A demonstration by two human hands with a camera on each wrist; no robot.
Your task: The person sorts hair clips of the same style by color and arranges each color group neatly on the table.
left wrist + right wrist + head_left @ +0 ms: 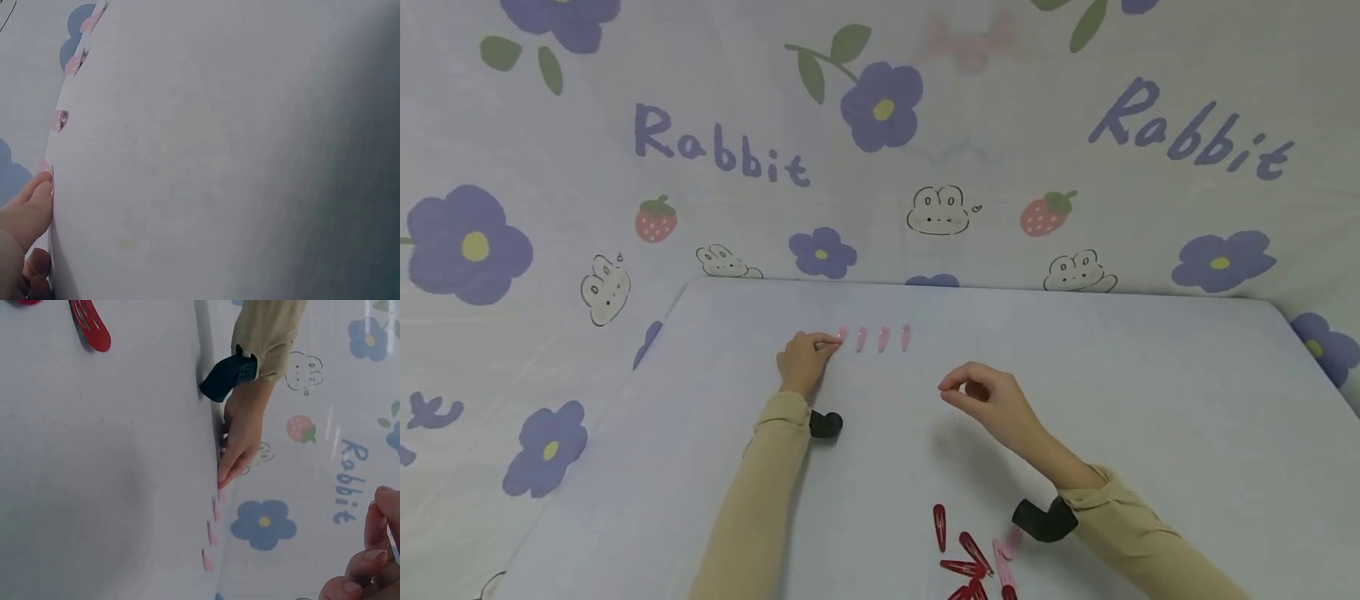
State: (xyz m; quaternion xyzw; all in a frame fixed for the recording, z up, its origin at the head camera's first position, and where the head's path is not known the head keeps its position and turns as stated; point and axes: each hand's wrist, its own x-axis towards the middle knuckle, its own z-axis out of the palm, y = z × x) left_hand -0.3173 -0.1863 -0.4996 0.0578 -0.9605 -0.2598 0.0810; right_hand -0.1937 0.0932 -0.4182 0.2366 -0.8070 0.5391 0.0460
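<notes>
The left hand (805, 360) pinches the leftmost pink clip (842, 332) in the row (883, 339), where uneven release may nudge the neighbouring clip (861, 339); the right hand (996, 402), loosely curled, apparently empty, hovers right of the row.

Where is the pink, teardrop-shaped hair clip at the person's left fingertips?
In the head view, the pink clip is left of centre near the far edge of the white tabletop, leftmost of four, touched by the left hand, beside another pink clip.
</notes>
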